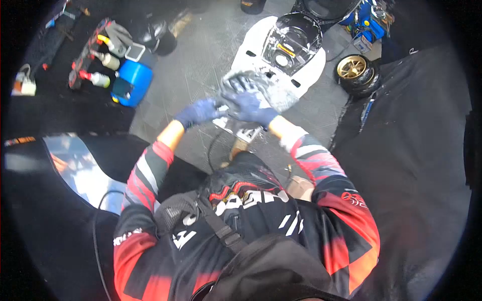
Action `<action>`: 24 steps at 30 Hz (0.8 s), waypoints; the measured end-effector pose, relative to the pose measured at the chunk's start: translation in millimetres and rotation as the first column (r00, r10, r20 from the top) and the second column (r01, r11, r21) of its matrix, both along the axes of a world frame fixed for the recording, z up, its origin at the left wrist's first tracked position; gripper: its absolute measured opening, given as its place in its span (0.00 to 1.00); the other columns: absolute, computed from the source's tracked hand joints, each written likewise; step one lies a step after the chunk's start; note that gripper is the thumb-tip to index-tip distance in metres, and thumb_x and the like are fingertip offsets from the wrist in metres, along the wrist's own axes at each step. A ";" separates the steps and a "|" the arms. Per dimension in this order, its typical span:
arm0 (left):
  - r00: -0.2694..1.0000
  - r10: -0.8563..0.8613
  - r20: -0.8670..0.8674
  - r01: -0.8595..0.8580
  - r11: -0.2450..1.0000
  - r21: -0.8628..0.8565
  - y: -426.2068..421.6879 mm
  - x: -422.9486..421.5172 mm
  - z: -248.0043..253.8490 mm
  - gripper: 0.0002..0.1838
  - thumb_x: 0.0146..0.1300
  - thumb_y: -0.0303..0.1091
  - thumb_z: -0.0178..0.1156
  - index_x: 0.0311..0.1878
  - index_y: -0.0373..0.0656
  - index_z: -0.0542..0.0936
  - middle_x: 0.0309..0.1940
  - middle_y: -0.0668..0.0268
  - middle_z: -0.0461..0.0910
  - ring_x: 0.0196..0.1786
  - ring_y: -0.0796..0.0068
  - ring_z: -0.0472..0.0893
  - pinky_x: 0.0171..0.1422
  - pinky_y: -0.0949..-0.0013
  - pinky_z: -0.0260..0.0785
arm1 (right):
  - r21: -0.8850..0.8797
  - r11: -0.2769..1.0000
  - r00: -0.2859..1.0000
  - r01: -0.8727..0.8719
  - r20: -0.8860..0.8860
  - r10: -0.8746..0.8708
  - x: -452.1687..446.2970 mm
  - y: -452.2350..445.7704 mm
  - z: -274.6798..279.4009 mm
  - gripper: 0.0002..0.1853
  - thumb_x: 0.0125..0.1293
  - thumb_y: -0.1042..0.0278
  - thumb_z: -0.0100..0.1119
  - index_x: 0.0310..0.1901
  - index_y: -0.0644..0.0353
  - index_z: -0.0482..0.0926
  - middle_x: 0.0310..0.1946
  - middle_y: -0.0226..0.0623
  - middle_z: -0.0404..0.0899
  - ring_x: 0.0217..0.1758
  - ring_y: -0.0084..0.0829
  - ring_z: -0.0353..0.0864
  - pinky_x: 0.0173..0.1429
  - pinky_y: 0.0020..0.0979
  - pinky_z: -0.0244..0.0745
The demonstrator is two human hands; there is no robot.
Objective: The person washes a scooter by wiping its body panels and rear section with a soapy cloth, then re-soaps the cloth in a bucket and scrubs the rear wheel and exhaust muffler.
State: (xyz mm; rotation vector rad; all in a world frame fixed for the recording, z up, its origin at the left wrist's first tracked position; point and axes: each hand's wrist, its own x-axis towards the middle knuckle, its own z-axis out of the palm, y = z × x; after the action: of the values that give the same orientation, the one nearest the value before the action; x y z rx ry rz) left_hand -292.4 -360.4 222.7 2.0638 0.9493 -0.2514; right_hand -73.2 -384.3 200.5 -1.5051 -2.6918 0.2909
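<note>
Both my hands wear blue gloves and meet over the lower end of a white moulded panel (258,37) on the floor. My right hand (246,108) lies across a wet-looking grey cloth (285,98), its fingers curled into the bunched part. From the left, my left hand (198,113) reaches in, its fingertips close to the right hand's fingers. Blur hides whether the left fingers grip anything. Set in the upper part of the panel is a glossy black recess (301,37) with a yellow piece (286,49) inside.
A gold-rimmed wheel (351,67) stands right of the panel. Leftward are a blue container (133,83) and several spray bottles (99,79). Blue items (369,30) sit at the upper right. A thin black cable (95,241) runs down the left side. Grey ribbed tiles (196,55) cover the floor.
</note>
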 end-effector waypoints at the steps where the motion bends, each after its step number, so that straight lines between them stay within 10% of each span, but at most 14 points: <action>1: 0.999 -0.017 0.050 0.015 0.999 0.042 0.3 -9.2 -21.9 0.30 0.70 0.55 0.47 0.64 0.40 0.70 0.58 0.49 0.75 0.61 0.51 0.75 0.67 0.56 0.65 | -0.060 0.996 0.993 -0.064 -0.099 0.058 13.4 6.8 -3.0 0.46 0.57 0.33 0.56 0.73 0.46 0.56 0.74 0.52 0.51 0.78 0.54 0.44 0.78 0.56 0.38; 8: 0.969 0.095 -0.228 -0.095 0.995 0.013 28.3 -51.7 -16.9 0.31 0.71 0.57 0.44 0.62 0.39 0.71 0.59 0.50 0.74 0.62 0.53 0.73 0.67 0.57 0.64 | -0.125 0.885 0.893 0.449 0.031 -0.449 -19.2 105.4 -15.6 0.50 0.57 0.37 0.61 0.74 0.55 0.52 0.75 0.51 0.50 0.79 0.54 0.43 0.78 0.53 0.43; 13: 0.998 -0.046 -0.047 0.047 0.998 0.035 46.9 -67.7 2.9 0.31 0.72 0.57 0.44 0.64 0.40 0.70 0.62 0.51 0.71 0.65 0.55 0.71 0.70 0.59 0.61 | -0.049 0.843 0.845 0.535 0.026 -0.534 -31.3 97.2 -45.2 0.51 0.58 0.39 0.59 0.74 0.61 0.49 0.73 0.62 0.47 0.78 0.59 0.40 0.77 0.55 0.45; 15: 0.999 -0.018 -0.032 0.018 1.000 -0.022 59.2 -82.2 -6.9 0.31 0.72 0.57 0.43 0.65 0.41 0.69 0.62 0.52 0.71 0.65 0.55 0.71 0.70 0.59 0.61 | 0.072 0.867 0.864 0.493 0.074 -0.497 -29.7 73.7 -50.2 0.46 0.59 0.40 0.58 0.72 0.60 0.55 0.71 0.63 0.52 0.75 0.60 0.50 0.73 0.56 0.53; 17: 0.997 -0.074 0.008 0.074 0.997 0.035 78.7 -108.1 -38.7 0.32 0.72 0.59 0.43 0.64 0.41 0.70 0.63 0.52 0.71 0.65 0.54 0.70 0.70 0.58 0.62 | -0.214 0.723 0.749 0.656 0.066 -0.660 -36.3 51.0 16.6 0.41 0.60 0.41 0.57 0.70 0.54 0.60 0.69 0.58 0.59 0.69 0.62 0.62 0.68 0.59 0.59; 24: 0.996 -0.043 -0.073 0.046 0.998 0.034 150.5 -176.3 -38.1 0.32 0.69 0.60 0.45 0.60 0.42 0.73 0.59 0.50 0.74 0.61 0.50 0.73 0.65 0.53 0.66 | 0.058 0.598 0.600 0.799 -0.123 -0.790 -13.0 84.6 -32.3 0.20 0.68 0.43 0.50 0.46 0.51 0.76 0.32 0.52 0.82 0.39 0.57 0.82 0.46 0.52 0.75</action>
State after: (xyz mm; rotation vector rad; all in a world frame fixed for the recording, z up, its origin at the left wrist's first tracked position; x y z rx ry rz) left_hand -468.8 -210.0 184.5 2.1227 0.9579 -0.3370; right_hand -86.2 -299.6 168.2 -2.3770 -1.6434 0.1406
